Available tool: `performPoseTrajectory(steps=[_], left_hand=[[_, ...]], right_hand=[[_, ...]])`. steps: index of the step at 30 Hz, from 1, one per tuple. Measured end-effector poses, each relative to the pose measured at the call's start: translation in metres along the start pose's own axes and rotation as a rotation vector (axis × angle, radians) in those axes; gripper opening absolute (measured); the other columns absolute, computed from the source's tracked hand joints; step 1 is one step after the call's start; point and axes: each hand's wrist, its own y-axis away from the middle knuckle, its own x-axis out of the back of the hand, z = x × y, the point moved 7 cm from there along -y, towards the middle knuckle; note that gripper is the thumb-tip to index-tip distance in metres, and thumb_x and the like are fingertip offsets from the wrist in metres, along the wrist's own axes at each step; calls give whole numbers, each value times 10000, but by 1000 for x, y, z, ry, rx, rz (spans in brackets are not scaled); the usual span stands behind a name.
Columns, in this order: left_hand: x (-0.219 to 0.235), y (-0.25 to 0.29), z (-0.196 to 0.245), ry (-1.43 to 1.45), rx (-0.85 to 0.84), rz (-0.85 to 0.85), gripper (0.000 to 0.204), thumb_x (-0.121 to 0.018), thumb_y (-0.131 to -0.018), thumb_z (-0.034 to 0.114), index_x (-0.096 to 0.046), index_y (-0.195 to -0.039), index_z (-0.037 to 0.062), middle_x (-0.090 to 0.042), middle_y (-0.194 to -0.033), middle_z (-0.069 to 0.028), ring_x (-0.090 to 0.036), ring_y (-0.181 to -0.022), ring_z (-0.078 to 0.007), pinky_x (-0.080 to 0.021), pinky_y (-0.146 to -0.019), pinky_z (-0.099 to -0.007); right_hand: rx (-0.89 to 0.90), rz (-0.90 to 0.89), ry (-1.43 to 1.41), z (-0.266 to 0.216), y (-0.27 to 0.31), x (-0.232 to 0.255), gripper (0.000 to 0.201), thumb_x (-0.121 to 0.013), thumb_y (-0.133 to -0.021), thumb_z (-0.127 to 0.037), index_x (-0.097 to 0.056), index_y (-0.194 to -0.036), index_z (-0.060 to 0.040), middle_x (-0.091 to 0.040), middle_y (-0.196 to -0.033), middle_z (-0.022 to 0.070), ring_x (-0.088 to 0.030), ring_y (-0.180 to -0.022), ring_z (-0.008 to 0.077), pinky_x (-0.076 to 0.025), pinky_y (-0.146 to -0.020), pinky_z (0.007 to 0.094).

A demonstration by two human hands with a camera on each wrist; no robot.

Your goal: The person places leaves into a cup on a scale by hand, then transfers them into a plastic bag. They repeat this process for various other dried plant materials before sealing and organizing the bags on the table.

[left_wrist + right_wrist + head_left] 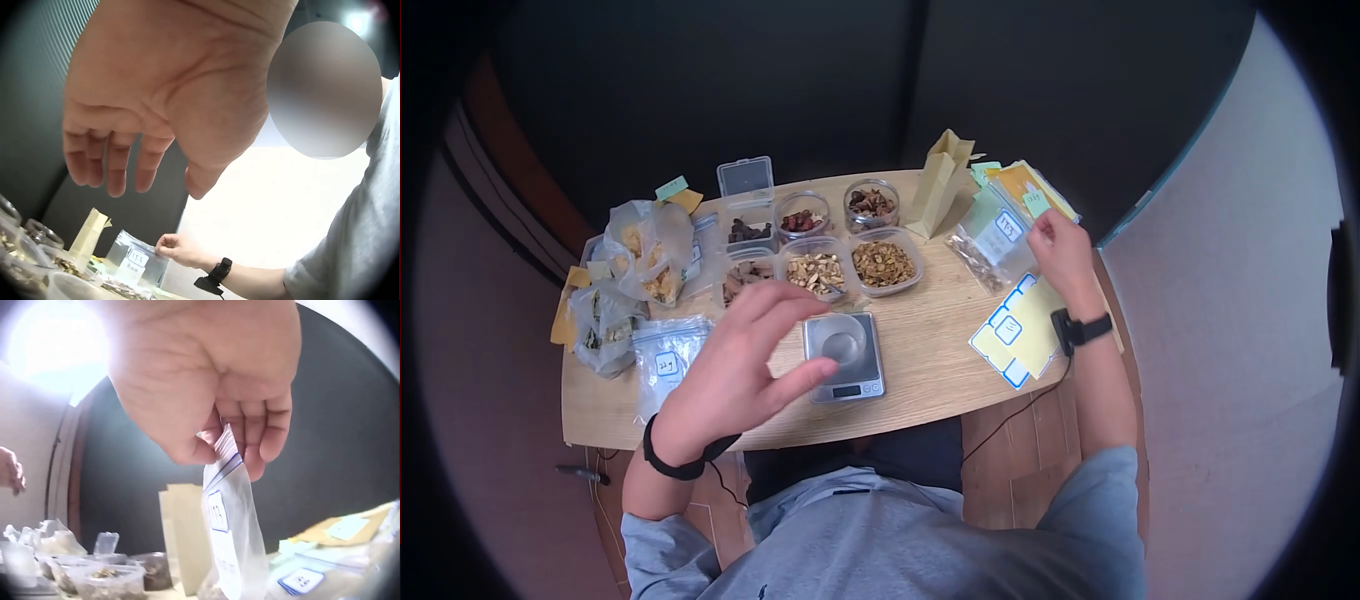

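My right hand [1065,262] pinches the top edge of a clear zip bag [236,512] between thumb and fingers. The bag hangs upright, bears a blue-bordered white label, and has dried brownish pieces at its bottom. In the head view it stands at the table's right side. My left hand [735,365] hovers with fingers spread and holds nothing. Beside it, a small digital scale [872,368] carries a clear round dish [842,342]. Behind the scale are tubs of yellowish slices [815,270] and brown pieces [884,264].
Dark fruits [749,232], red dried fruits [804,221] and star anise [871,204] fill containers at the back. A paper bag [941,185] stands beside them. Plastic bags [640,250] and a flat zip bag [668,350] lie left, yellow labelled sheets [1025,335] right.
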Motion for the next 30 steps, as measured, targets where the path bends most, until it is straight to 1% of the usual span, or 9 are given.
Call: performPoseTrajectory(steps=[2,6,8,14,18,21,24,27,30], left_hand=[[-3,-6,13,38,-64,-13,448,-806,-923,275,-680,-1262,12,-675,-1201,-173,-657,-1095,-374,-543,-958,-449],[-17,-23,36,18,-139,16,410,-817,-908,207,-682,-1245,16,-663,-1168,-158,-669,-1062,-360,-555,-909,-447],[-33,-29,56,71,-194,-82,389,-783,-901,146,-645,-1239,12,-634,-1137,-154,-690,-975,-346,-582,-791,-430],[-58,-32,108,96,-290,38,414,-725,-837,70,-581,-1216,-12,-571,-1117,-169,-713,-816,-310,-584,-636,-418],[-65,-30,114,75,-334,86,348,-706,-830,63,-588,-1150,-4,-561,-1062,-161,-705,-748,-299,-577,-621,-425],[-63,-24,116,99,-367,12,287,-702,-833,58,-586,-1089,2,-559,-1048,-155,-698,-720,-295,-571,-610,-422],[-44,-26,116,142,-330,-33,241,-695,-842,51,-593,-1060,27,-560,-1020,-137,-691,-727,-303,-569,-611,-423],[-23,-32,115,139,-327,63,220,-718,-872,41,-609,-1058,86,-576,-1009,-116,-688,-798,-341,-572,-644,-416],[-13,-45,104,244,-309,93,184,-781,-912,90,-633,-1016,61,-592,-990,-104,-673,-846,-329,-554,-715,-431]], right_hand=[[78,7,-58,-37,9,24,119,-721,-895,-103,-686,-922,7,-724,-866,176,-729,-808,315,-562,-757,392],[148,-38,-61,-105,33,62,85,-736,-876,-49,-707,-929,11,-725,-873,151,-715,-792,287,-556,-747,367],[191,-36,-50,-133,50,78,85,-746,-847,-4,-702,-917,18,-715,-860,149,-706,-776,284,-550,-731,356],[266,-109,-110,-186,102,111,163,-777,-754,63,-691,-878,2,-690,-834,129,-688,-751,278,-528,-676,350],[320,-195,-253,-201,122,107,215,-796,-709,73,-701,-885,-4,-696,-840,127,-692,-750,262,-536,-670,338],[279,-233,-359,-213,124,103,212,-797,-707,72,-700,-881,1,-707,-845,121,-697,-750,244,-546,-686,325],[213,-269,-389,-224,111,103,191,-791,-720,72,-695,-869,0,-710,-842,118,-704,-757,237,-547,-685,326],[263,-271,-404,-234,94,106,160,-785,-748,50,-695,-867,-4,-716,-839,104,-711,-771,223,-548,-700,318],[246,-291,-417,-237,78,104,120,-782,-788,5,-698,-873,-6,-724,-839,84,-712,-786,188,-548,-722,306]])
